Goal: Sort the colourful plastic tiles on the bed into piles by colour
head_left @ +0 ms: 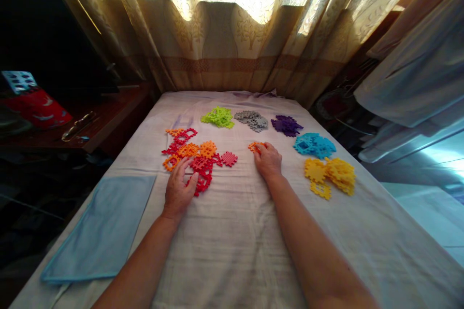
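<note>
My left hand rests at the near left edge of a mixed heap of red interlocking plastic pieces and orange interlocking pieces. Its fingers are spread, with the thumb and fingertips touching the heap. Farther right, my right hand reaches down to a small group of orange pieces on the sheet. The fingers there are bent over the orange pieces and partly hide them; whether they grip one does not show. A single red piece lies between the two hands.
Sorted piles of lime green, grey, purple, blue and yellow pieces curve along the back and right. A light blue cloth bag lies at left. Curtains hang behind the sheet-covered surface.
</note>
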### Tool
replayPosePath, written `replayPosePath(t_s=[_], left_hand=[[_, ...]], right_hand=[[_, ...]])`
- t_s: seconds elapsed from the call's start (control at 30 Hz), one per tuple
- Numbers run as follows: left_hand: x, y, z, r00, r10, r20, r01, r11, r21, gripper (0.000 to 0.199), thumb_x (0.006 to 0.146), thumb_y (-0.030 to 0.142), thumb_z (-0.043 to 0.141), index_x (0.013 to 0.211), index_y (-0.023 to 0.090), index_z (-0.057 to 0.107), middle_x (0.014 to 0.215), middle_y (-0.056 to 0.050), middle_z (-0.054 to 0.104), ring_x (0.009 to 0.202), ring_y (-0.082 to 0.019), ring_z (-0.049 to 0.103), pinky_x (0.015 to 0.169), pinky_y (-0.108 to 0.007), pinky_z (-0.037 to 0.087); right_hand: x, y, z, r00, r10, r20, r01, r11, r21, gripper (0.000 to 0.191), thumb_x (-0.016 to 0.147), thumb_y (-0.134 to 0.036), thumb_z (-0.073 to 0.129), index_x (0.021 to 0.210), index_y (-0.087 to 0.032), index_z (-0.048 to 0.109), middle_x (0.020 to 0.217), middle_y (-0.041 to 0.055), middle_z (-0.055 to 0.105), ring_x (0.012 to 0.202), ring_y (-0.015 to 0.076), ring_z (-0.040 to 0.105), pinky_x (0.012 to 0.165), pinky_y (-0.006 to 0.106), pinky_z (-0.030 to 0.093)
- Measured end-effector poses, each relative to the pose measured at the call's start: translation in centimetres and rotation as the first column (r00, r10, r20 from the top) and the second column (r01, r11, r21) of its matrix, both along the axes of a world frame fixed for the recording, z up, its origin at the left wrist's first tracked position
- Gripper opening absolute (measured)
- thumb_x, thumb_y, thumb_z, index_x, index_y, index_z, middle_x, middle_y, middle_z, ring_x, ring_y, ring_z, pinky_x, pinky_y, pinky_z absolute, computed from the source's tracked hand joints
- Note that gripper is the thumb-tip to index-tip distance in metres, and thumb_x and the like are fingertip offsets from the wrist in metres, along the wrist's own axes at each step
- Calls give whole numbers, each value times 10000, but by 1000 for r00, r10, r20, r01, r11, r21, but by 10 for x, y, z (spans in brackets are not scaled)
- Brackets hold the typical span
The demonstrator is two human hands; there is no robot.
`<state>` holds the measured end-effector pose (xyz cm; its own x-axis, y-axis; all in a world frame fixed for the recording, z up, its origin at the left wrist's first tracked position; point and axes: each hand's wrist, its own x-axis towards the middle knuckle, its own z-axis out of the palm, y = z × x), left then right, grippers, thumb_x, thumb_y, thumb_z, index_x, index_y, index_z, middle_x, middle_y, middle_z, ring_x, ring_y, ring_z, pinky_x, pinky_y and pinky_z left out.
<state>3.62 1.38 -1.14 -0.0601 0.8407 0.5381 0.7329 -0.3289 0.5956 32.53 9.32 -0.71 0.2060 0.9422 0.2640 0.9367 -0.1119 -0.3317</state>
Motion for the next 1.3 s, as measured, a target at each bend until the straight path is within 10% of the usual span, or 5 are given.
replayPosePath(t_s=[0.3, 0.67, 1.1, 1.3], left_hand=[[1, 2, -3, 989, 39, 144, -34, 999, -38, 358, 902, 283, 511, 1238, 214, 616, 1316, -95, 638, 1281, -230, 563, 1134, -445, 425], [2, 0, 0, 985, 49, 165, -38, 997, -72, 361, 917, 249, 468, 1251, 218, 600, 1311, -83, 646, 1271, -209, 573, 1125, -422, 437], [5, -3, 1, 997, 58, 48, -56, 998, -38, 354, 929, 288, 486, 1262, 225, 591, 1306, -86, 641, 1262, -218, 574, 1115, -430, 443], [5, 24, 10, 992, 121, -46, -118, 991, 65, 322, 923, 306, 490, 1202, 220, 625, 1283, -103, 654, 1249, -249, 577, 1115, -478, 407]], right_hand=[[-11, 17, -2, 999, 7, -54, 1, 988, 154, 405, 860, -279, 546, 1237, -209, 676, 1404, 164, 528, 1315, 340, 423, 1061, 531, 340], [-112, 2, 15, 897, 436, -79, -432, 900, 61, 445, 878, -382, 612, 1291, -218, 633, 1320, 130, 619, 1214, 281, 518, 1031, 437, 360], [-115, 3, 6, 909, 375, -182, -358, 926, 119, 331, 870, -377, 640, 1148, -198, 645, 1119, 117, 681, 1067, 268, 573, 930, 387, 394], [-102, 17, 8, 797, 352, -491, -309, 936, 170, 181, 870, -294, 563, 976, -215, 686, 975, 58, 727, 892, 190, 640, 879, 331, 463]])
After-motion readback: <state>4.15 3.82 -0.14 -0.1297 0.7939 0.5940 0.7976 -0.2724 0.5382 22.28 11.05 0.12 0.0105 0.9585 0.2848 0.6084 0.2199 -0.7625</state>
